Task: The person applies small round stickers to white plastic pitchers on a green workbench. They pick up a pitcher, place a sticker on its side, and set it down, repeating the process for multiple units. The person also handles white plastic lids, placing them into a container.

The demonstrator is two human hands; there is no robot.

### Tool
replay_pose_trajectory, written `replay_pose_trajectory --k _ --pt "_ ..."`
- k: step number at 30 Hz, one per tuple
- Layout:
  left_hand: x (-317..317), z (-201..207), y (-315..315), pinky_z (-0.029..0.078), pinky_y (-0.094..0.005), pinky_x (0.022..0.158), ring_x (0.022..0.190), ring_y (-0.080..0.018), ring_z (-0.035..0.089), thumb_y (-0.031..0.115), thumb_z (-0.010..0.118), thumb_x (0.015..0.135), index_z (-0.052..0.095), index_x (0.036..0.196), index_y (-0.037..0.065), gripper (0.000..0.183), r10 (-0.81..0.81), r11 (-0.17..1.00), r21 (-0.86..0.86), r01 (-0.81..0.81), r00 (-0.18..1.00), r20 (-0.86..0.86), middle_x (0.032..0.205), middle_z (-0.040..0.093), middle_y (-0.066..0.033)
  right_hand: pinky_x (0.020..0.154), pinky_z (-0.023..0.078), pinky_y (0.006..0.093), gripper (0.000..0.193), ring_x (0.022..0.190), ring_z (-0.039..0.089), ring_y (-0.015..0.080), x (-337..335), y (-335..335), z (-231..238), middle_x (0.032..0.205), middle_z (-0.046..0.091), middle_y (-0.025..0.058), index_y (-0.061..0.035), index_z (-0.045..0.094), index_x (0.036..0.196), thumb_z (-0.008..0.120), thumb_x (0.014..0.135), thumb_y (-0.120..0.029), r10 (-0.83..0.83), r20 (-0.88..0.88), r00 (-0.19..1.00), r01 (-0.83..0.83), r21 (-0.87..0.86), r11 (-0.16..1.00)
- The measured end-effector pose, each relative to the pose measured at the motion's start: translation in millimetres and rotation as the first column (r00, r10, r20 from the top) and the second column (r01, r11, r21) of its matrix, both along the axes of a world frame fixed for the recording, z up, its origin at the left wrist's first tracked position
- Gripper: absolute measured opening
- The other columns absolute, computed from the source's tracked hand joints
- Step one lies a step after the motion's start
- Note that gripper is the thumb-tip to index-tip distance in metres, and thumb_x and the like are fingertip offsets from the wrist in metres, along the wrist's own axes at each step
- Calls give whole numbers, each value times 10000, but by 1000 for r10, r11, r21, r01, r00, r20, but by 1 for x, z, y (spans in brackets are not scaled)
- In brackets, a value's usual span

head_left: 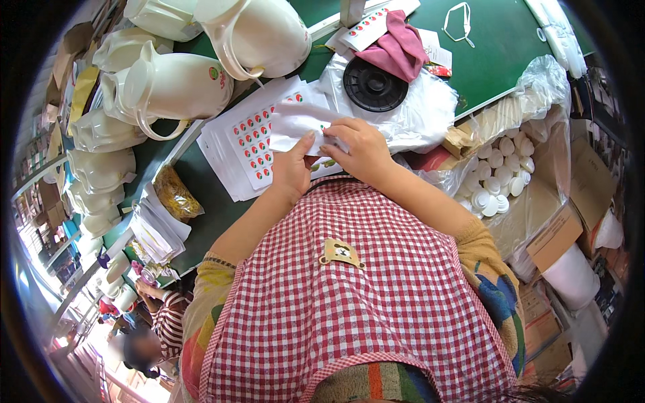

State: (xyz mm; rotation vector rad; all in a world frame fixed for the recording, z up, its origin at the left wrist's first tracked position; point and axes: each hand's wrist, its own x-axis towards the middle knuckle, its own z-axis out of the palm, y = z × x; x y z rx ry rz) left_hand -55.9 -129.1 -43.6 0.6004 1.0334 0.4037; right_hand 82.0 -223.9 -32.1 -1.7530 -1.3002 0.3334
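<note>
Just above my apron, a white sticker sheet [292, 124] is held up, tilted, its pale side toward me. My left hand [293, 166] is closed on its lower edge, thumb on top. The curled fingers of my right hand [359, 149] pinch the sheet's right part. A small coloured spot shows by those fingertips; whether a sticker is lifting there I cannot make out. Beneath lies a fanned stack of sticker sheets [248, 144] with rows of red and green round stickers. A black ribbed round disc [373, 84] rests on white plastic bags [430, 101] beyond my right hand.
Cream plastic jugs [185, 84] line the left and far left. A pink cloth [396, 50] lies behind the disc on the green table [497, 40]. At right stands a plastic-lined carton of white caps [497, 168]. A bag of brownish stuff [176, 193] lies left. Another person [168, 326] sits lower left.
</note>
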Motion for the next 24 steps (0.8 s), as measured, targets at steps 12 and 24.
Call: replay_pose_trajectory --k 12,24 --pt "9 4 -12 535 -343 825 972 -197 618 6 660 853 514 1214 51 392 -16 993 115 6 996 86 1117 604 -77 658 512 381 96 750 639 284 8 -5 -4 847 668 72 -70 674 815 673 764 -151 10 -20 1000 -9 22 1000" --pt "18 -4 8 551 -394 797 966 -236 628 42 643 872 528 1215 1 364 30 997 70 -25 996 -78 1119 619 -118 681 511 299 93 769 657 236 26 -2 14 864 678 115 -1 690 872 645 801 -41 -86 -278 957 72 -58 996"
